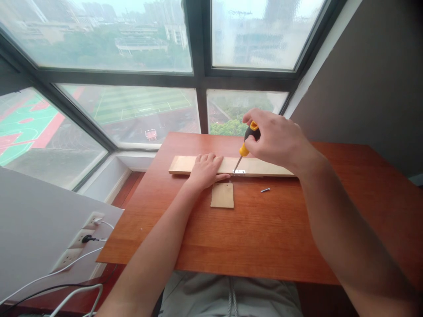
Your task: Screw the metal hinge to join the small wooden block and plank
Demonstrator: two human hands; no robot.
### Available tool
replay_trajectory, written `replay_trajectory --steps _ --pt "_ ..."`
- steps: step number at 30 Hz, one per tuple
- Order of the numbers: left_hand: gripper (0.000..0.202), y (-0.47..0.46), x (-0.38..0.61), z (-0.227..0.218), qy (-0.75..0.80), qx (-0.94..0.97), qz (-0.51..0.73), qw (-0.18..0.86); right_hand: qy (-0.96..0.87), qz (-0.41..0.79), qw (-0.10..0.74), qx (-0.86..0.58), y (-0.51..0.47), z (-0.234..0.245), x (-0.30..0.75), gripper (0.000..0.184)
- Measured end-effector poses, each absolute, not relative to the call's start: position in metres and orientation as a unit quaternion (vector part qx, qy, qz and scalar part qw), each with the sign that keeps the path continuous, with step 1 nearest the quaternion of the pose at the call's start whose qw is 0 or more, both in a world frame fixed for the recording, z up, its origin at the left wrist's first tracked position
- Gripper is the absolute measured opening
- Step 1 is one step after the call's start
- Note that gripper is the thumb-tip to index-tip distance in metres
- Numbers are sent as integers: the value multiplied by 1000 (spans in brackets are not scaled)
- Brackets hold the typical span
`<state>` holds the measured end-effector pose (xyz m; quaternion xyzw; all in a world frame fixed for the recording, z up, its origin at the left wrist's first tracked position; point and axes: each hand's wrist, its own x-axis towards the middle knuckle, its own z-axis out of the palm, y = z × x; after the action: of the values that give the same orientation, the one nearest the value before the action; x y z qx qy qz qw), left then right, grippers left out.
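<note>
While the left hand lies flat and spread on the long wooden plank, pressing it against the desk, the right hand is closed round the yellow-and-black handle of a screwdriver. The tool leans down and to the left, and its tip meets a small metal plate, possibly a hinge, that sits at the plank's near edge just beside the left fingertips. The plank lies crosswise near the far side of the desk, below the window.

A small square wooden piece lies just in front of the plate, near the plank but apart from it. One loose screw lies on the desk to the right of that piece, untouched.

As a judgement, the fastening is partway: the plate is in place on the plank and a screw seems to be under the tip, though the head is too small to make out. The spare screw is not yet driven and the small piece is not joined. A power strip with plugged cables lies off the desk's left side.
</note>
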<state>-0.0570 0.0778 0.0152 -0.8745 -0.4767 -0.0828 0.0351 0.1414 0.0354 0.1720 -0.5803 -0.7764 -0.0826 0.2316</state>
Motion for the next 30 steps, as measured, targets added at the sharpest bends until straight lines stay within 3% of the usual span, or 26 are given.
replay_trajectory --steps 7,11,21,26,30 --pt "65 78 -57 16 -477 -875 -82 37 -770 -100 218 -591 41 175 138 20" --pt "64 78 -56 16 -476 -875 -81 34 -787 -88 223 -569 41 173 139 34" --pt "67 78 -56 17 -475 -876 -79 35 -767 -113 202 -598 48 172 132 26" --pt "67 78 -56 16 -479 -874 -80 34 -784 -101 209 -576 49 171 134 36" --pt "69 79 -57 15 -476 -875 -82 40 -783 -95 207 -579 48 171 133 31"
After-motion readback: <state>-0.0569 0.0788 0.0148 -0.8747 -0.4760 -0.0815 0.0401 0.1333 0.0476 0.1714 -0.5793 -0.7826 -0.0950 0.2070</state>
